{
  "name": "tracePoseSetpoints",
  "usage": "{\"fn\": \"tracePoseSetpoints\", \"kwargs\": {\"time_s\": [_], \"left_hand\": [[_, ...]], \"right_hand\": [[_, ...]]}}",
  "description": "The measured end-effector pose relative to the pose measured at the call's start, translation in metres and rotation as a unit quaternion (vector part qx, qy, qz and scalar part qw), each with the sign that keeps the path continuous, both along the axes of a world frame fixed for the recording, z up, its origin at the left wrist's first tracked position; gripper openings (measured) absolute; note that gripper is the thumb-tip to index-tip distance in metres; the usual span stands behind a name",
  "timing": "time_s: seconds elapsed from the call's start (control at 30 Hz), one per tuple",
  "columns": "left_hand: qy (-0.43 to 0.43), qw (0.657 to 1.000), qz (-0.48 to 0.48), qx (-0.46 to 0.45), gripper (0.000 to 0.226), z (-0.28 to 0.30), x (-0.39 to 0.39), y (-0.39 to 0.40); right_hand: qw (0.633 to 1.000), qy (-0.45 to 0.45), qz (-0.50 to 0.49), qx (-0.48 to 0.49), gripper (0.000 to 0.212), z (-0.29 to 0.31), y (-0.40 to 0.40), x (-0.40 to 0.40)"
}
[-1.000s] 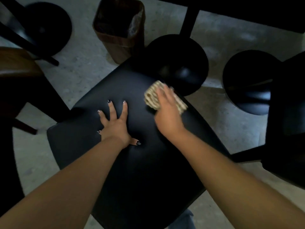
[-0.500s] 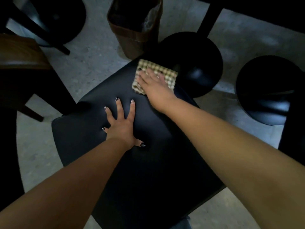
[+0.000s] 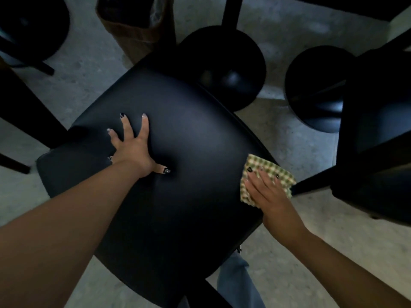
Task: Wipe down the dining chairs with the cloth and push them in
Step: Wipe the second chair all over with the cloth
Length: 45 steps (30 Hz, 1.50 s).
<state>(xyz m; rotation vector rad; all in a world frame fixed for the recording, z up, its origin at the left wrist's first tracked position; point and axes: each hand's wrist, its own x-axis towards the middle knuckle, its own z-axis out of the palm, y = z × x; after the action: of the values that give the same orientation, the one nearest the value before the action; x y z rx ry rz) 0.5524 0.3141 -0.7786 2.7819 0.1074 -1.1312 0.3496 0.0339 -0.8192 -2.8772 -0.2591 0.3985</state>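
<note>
Two hands (image 3: pixel 133 147) on black chair seat (image 3: pixel 189 134)

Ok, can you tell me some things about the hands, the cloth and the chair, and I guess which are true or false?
1. The right hand presses the checked cloth flat on the seat. True.
2. The cloth lies in the middle of the chair seat. False: it is at the seat's right edge.
3. The left hand rests on the seat with fingers spread. True.
4. The left hand holds a second cloth. False: it holds nothing.
5. The bin stands on the seat. False: it stands on the floor beyond the chair.
</note>
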Motion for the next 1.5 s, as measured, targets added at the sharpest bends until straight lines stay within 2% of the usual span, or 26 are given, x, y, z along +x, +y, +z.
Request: {"fn": "tracePoseSetpoints", "kwargs": {"time_s": [0.13, 0.23, 0.3, 0.37, 0.43, 0.53, 0.7, 0.83, 0.9, 0.97, 1.07, 1.17, 1.3, 1.43, 1.5], "left_hand": [[-0.012, 1.0, -0.006, -0.004, 0.142, 0.0, -0.003, 0.002], [-0.01, 0.998, -0.055, -0.004, 0.129, 0.004, -0.013, 0.013], [0.012, 0.997, -0.072, 0.002, 0.129, 0.007, -0.019, 0.027], [0.025, 0.999, -0.024, 0.018, 0.133, 0.007, -0.022, 0.047], [0.036, 0.999, 0.031, 0.012, 0.137, 0.005, -0.026, 0.063], [0.035, 0.997, 0.066, -0.021, 0.138, 0.0, -0.032, 0.068], [0.036, 0.995, 0.093, -0.028, 0.135, -0.006, -0.031, 0.062], [0.031, 0.996, 0.085, -0.015, 0.133, -0.011, -0.035, 0.06], [0.03, 0.996, 0.078, -0.01, 0.133, -0.013, -0.035, 0.061], [0.03, 0.997, 0.076, -0.01, 0.133, -0.014, -0.034, 0.062], [0.029, 0.997, 0.071, -0.011, 0.133, -0.013, -0.035, 0.062], [0.026, 0.997, 0.07, -0.016, 0.133, -0.011, -0.035, 0.061], [0.023, 0.997, 0.073, -0.015, 0.135, -0.008, -0.036, 0.061], [0.023, 0.997, 0.068, -0.01, 0.136, -0.009, -0.036, 0.061], [0.022, 0.998, 0.064, -0.012, 0.137, -0.009, -0.036, 0.062]], "right_hand": [[0.996, 0.018, -0.05, 0.071, 0.087, 0.001, -0.007, -0.038], [0.975, -0.032, -0.153, 0.16, 0.082, 0.005, 0.006, -0.04], [0.934, -0.084, -0.253, 0.238, 0.071, 0.018, 0.025, -0.02], [0.871, -0.127, -0.352, 0.317, 0.066, 0.034, 0.048, 0.017], [0.837, -0.155, -0.391, 0.35, 0.065, 0.042, 0.075, 0.07], [0.856, -0.15, -0.376, 0.321, 0.065, 0.03, 0.12, 0.16], [0.925, -0.019, -0.308, 0.221, 0.073, 0.019, 0.18, 0.267], [0.986, 0.004, -0.116, 0.12, 0.07, 0.016, 0.213, 0.316], [0.998, 0.034, -0.019, 0.058, 0.065, 0.012, 0.229, 0.329], [0.998, 0.046, 0.037, 0.001, 0.059, 0.008, 0.234, 0.331], [0.993, 0.037, 0.101, -0.037, 0.053, 0.009, 0.212, 0.312], [0.989, 0.044, 0.132, -0.047, 0.055, 0.009, 0.167, 0.258], [0.992, -0.022, 0.119, -0.022, 0.065, -0.003, 0.113, 0.157], [0.995, -0.043, 0.092, -0.027, 0.076, -0.007, 0.075, 0.057], [0.997, -0.021, 0.07, -0.007, 0.076, -0.002, 0.065, 0.019]]}}
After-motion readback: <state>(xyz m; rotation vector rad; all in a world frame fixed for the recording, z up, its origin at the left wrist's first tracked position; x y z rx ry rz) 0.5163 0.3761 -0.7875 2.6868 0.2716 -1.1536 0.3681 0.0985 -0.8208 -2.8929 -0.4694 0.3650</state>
